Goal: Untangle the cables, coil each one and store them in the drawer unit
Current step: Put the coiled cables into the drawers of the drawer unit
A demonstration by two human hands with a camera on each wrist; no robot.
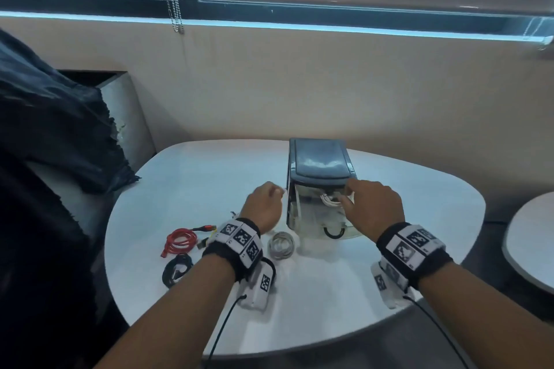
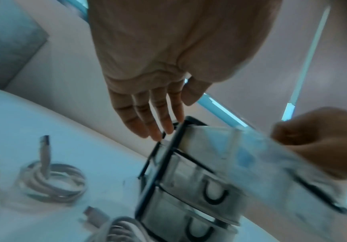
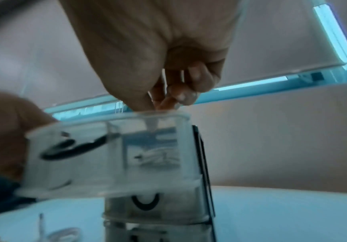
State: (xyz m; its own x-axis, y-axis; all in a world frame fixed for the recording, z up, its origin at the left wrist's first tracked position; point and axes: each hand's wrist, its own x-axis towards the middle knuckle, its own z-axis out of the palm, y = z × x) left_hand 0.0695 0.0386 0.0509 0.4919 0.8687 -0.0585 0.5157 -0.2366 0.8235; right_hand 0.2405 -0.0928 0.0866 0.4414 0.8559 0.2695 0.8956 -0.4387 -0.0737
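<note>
The dark-topped drawer unit (image 1: 318,165) stands on the white table (image 1: 329,302). Its clear top drawer (image 3: 106,147) is pulled out, and a coiled white cable (image 1: 329,199) lies inside it. My right hand (image 1: 359,199) is over this drawer, thumb and curled fingers (image 3: 168,98) at its rim. My left hand (image 1: 263,201) is beside the unit, straight fingers (image 2: 154,121) touching the unit's upper left corner (image 2: 181,124). A grey-white coil (image 1: 280,244), a red coil (image 1: 180,241) and a black coil (image 1: 177,268) lie left of the unit.
Two lower drawers with black U-shaped handles (image 2: 214,194) are closed. A wall runs close behind the table. Dark cloth (image 1: 60,129) hangs over a seat at the left. A second white table (image 1: 530,243) stands at the right edge.
</note>
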